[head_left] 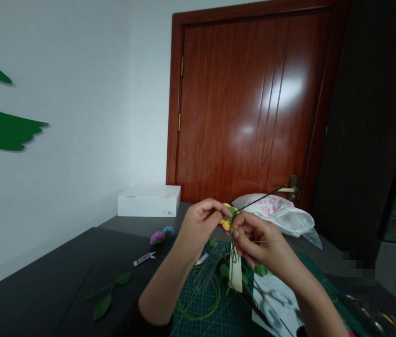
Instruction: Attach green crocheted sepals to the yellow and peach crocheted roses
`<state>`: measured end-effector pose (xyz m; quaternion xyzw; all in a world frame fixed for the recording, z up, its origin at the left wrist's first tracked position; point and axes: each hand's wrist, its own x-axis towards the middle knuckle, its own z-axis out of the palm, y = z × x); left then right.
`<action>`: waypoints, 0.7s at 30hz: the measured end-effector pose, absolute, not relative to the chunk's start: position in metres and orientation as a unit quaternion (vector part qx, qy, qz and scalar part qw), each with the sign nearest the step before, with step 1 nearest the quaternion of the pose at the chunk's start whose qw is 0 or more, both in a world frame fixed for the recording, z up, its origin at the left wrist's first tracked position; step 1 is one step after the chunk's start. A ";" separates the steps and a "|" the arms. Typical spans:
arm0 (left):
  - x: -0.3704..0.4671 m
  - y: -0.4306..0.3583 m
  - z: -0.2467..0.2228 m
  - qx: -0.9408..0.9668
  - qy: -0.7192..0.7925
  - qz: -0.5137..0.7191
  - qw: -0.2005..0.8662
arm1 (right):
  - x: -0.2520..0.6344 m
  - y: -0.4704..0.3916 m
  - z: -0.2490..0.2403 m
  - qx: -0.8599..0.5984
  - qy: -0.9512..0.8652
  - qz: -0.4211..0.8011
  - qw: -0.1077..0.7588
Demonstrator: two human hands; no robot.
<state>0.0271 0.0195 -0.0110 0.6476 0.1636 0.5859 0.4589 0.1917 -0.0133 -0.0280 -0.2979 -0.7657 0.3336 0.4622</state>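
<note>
A small yellow flower with a green back (pixel 226 224), seemingly yarn work, is held up between both hands above the table. My left hand (pixel 201 224) is closed on its left side, the fingers bent around it. From the right, my right hand (pixel 257 234) pinches at the green part. A thin dark stem (pixel 261 198) runs from the flower up to the right. A slim needle-like rod (pixel 268 241) sticks out by the right fingers. Below hangs green yarn (pixel 233 257) in front of a pale flat card (pixel 236 276). The fingertips' exact contact is partly hidden.
A green cutting mat (pixel 198 299) lies beneath, with loops of green cord (pixel 215 304) and scissors (pixel 271 313). Left are green leaves (pixel 102 306), a glue tube (pixel 144 259) and purple and blue flowers (pixel 157 238). Behind stand a white box (pixel 148 201) and a plastic bag (pixel 275 210).
</note>
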 end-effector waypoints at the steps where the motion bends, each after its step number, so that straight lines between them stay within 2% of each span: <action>1: 0.026 0.018 -0.009 0.653 0.171 0.581 0.454 | 0.192 -0.014 -0.028 -0.299 -0.766 0.330 0.464; 8: 0.025 0.018 -0.007 0.690 0.165 0.604 0.363 | 0.193 -0.013 -0.025 -0.297 -0.757 0.337 0.475; 14: 0.024 0.022 -0.011 0.685 0.170 0.597 0.381 | 0.194 -0.014 -0.020 -0.305 -0.751 0.338 0.478; 21: 0.019 0.029 -0.012 0.691 0.203 0.616 0.320 | 0.198 -0.004 -0.027 -0.290 -0.700 0.344 0.555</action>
